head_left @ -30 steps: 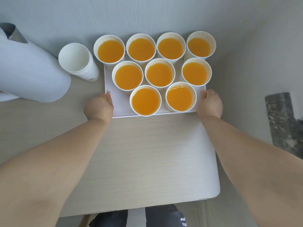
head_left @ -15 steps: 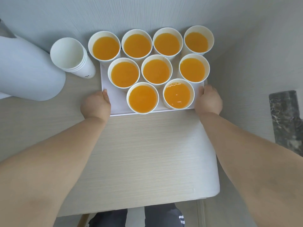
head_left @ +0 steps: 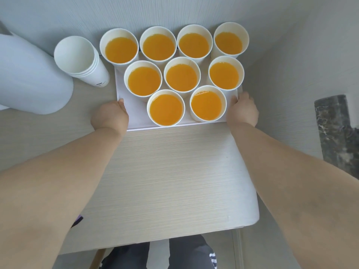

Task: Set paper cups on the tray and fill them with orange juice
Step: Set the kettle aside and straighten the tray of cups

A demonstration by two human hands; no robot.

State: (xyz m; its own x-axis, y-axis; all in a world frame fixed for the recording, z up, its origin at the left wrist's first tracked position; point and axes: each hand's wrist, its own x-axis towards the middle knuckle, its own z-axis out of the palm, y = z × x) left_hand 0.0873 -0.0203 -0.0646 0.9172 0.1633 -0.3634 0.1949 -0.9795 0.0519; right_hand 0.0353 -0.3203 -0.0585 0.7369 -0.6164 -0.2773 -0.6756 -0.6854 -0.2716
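Note:
A white tray (head_left: 136,117) lies at the far end of the wooden table, against the wall. Several white paper cups stand on it in rows, each holding orange juice; the front two are a left cup (head_left: 166,108) and a right cup (head_left: 207,103). My left hand (head_left: 109,117) grips the tray's left edge near its front corner, thumb over the rim. My right hand (head_left: 242,111) grips the right edge the same way. All cups stand upright.
A stack of empty paper cups (head_left: 80,60) stands just left of the tray. A large white jug (head_left: 29,78) lies further left. The pale wooden table (head_left: 165,181) ends at right in a rounded corner. A dark marbled post (head_left: 338,131) stands at right.
Both hands keep their hold on the tray's sides. The tray and cups sit slightly further right and lower in view; the juice in the front right cup has settled.

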